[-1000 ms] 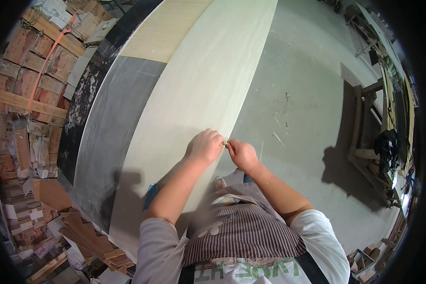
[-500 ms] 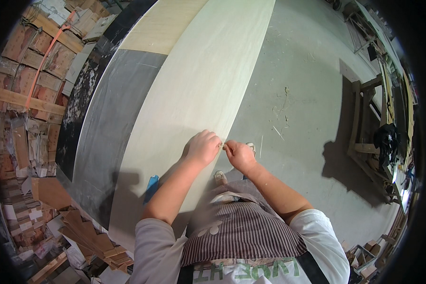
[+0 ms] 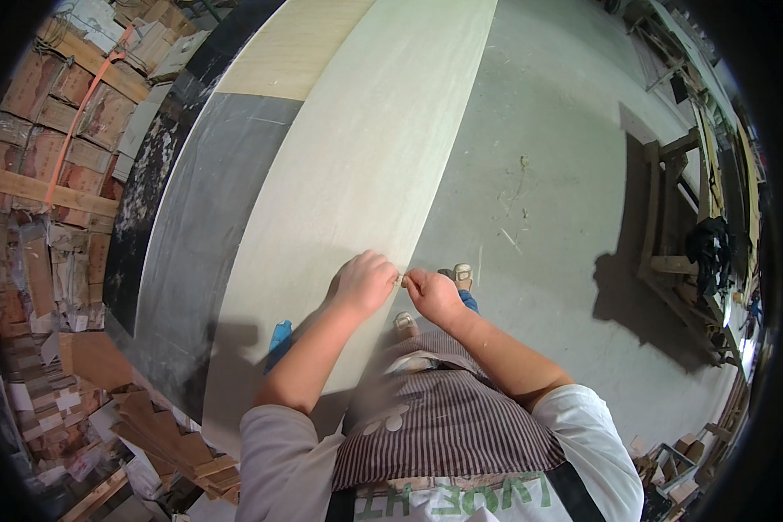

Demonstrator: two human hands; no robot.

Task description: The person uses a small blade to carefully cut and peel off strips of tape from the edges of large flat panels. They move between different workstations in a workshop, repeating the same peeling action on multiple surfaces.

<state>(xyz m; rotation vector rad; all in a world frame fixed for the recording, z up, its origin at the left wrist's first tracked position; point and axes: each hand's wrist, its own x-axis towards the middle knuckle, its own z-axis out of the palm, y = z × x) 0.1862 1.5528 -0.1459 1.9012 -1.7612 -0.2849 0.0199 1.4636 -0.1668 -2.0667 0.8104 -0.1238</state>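
A long pale wooden board (image 3: 348, 165) lies in front of me, and both hands meet at its right edge. My left hand (image 3: 368, 283) rests over that edge, thumb and fingers pinched together. Just to its right, my right hand (image 3: 435, 296) is closed in a pinch too, its fingertips almost touching the left ones. A tiny tan bit shows between them, too small to name. On the board beside my left forearm lies a blue object (image 3: 278, 342), partly hidden by the arm.
Under the pale board are a grey panel (image 3: 209, 200) and a yellowish sheet (image 3: 287, 43). Stacked cartons (image 3: 61, 148) and scrap wood (image 3: 152, 426) fill the left side. Wood shavings dot the grey floor (image 3: 548, 235). A wooden rack (image 3: 670, 235) stands at the right.
Both hands have shifted slightly toward me and left along the board's edge, still pinched close together. More of my right shoe shows now.
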